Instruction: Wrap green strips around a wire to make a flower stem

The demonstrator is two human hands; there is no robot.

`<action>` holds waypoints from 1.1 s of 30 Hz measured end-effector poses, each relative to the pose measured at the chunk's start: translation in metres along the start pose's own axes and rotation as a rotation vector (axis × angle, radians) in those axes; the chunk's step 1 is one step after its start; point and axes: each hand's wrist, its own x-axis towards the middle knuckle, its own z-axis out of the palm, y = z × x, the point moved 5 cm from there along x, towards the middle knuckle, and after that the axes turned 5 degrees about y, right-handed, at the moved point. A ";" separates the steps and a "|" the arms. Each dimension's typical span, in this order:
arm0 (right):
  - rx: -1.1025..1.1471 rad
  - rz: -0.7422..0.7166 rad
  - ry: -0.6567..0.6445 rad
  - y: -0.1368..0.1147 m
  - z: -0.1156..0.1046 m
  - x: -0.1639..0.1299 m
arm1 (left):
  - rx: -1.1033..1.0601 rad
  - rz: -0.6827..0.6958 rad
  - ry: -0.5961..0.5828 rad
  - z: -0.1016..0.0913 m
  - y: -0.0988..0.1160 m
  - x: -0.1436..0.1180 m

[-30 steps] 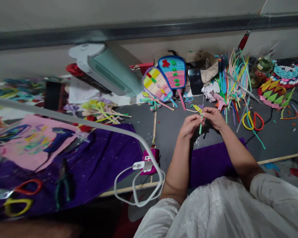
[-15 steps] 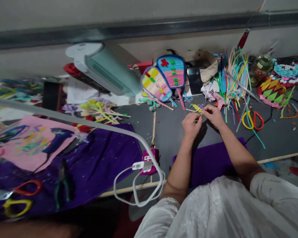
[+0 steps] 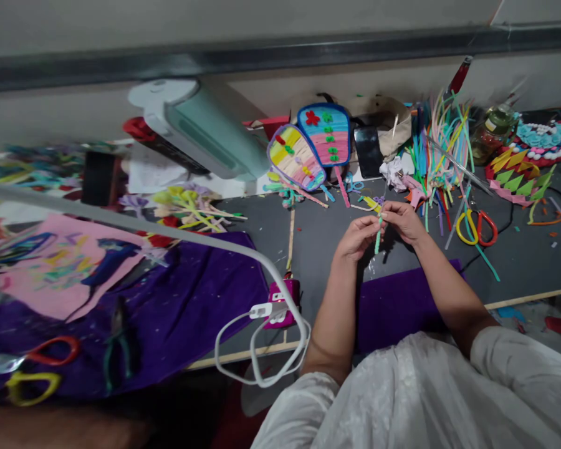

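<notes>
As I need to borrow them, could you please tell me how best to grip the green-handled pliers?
I'd take the pliers by both handles, coming from the near side: they lie on the purple cloth, handles toward that side, nose pointing away.

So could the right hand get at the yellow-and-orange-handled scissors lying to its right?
Probably yes: the scissors look close, with only thin strips between, though the right hand is occupied with a green stem.

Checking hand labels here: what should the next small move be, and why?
Probably a slight twist of the green stem: the left hand and right hand have fingertips close together at its upper part, while its lower end hangs free below them.
</notes>
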 end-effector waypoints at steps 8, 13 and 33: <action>-0.039 -0.023 0.015 0.005 -0.004 0.004 | 0.162 0.265 0.171 -0.003 0.007 0.004; -0.145 -0.064 0.104 0.004 -0.008 0.006 | 0.359 0.481 0.321 0.001 0.016 0.000; -0.040 -0.083 0.006 -0.001 -0.003 0.002 | 0.156 0.126 0.062 -0.001 0.007 0.000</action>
